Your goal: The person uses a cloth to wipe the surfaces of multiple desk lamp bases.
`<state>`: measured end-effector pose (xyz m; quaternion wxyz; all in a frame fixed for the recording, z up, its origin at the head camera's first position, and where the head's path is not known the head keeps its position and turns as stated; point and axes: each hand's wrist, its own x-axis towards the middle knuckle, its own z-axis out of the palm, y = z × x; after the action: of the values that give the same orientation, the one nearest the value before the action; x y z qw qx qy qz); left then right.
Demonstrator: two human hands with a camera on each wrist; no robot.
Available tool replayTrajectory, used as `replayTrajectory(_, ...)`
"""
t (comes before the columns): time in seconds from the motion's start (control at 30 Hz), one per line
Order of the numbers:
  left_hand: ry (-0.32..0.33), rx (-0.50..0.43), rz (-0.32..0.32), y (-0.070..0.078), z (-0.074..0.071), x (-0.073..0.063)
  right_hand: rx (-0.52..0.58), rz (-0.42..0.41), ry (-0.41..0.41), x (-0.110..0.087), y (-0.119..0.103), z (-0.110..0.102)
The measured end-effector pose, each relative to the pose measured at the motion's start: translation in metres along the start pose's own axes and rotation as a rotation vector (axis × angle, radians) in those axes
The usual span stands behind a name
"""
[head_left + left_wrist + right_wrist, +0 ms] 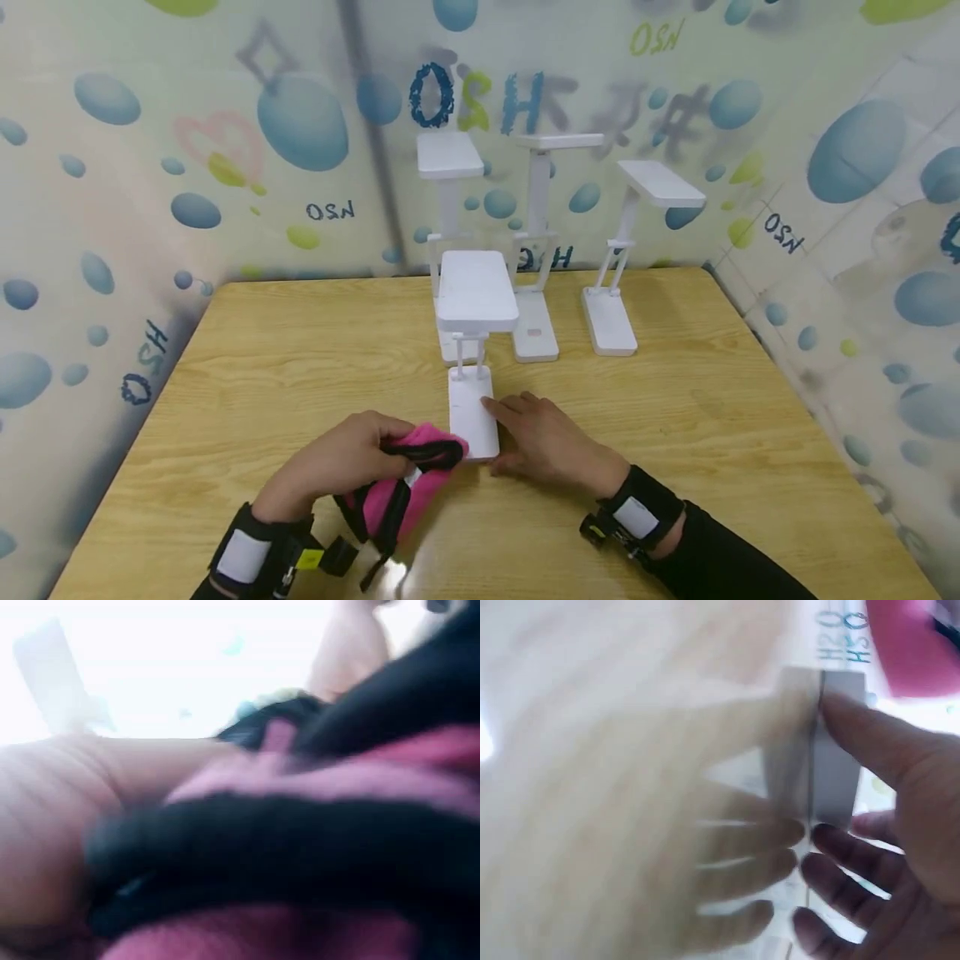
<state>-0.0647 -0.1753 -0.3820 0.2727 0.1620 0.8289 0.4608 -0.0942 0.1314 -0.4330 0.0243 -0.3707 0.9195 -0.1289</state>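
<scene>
A white desk lamp (pixel 471 408) stands on the table, its flat rectangular head above its base. My left hand (pixel 337 457) holds a bunched pink cloth with black trim (pixel 426 500), which touches the near left corner of that base. Pink and black folds fill much of the left wrist view, blurred. At the base's right side, my right hand (pixel 551 442) grips it with thumb and index finger. In the right wrist view the thumb (pixel 877 742) lies against the end of the lamp base (pixel 836 765), and the other fingers are loosely bent above the wood.
Behind this lamp stand three more white lamps: one (pixel 448 158) partly hidden by it, one (pixel 536 321) in the middle and one (pixel 611 325) to the right. The wooden table (pixel 300 350) meets a patterned wall covering (pixel 225 208) at its back.
</scene>
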Motion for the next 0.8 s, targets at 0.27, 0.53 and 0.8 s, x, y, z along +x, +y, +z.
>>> replayTrajectory(0.27,0.306,-0.444,-0.068,0.026,0.036,0.021,0.551,0.198,0.128,-0.003,-0.017,-0.023)
replayTrajectory(0.53,0.21,-0.703,0.11,0.036,0.079,0.043,0.635,0.363,0.204,-0.006,-0.034,-0.032)
replayTrajectory(0.8,0.287,0.509,0.227,0.016,0.085,0.057,0.376,0.537,0.189,-0.016,0.006,-0.036)
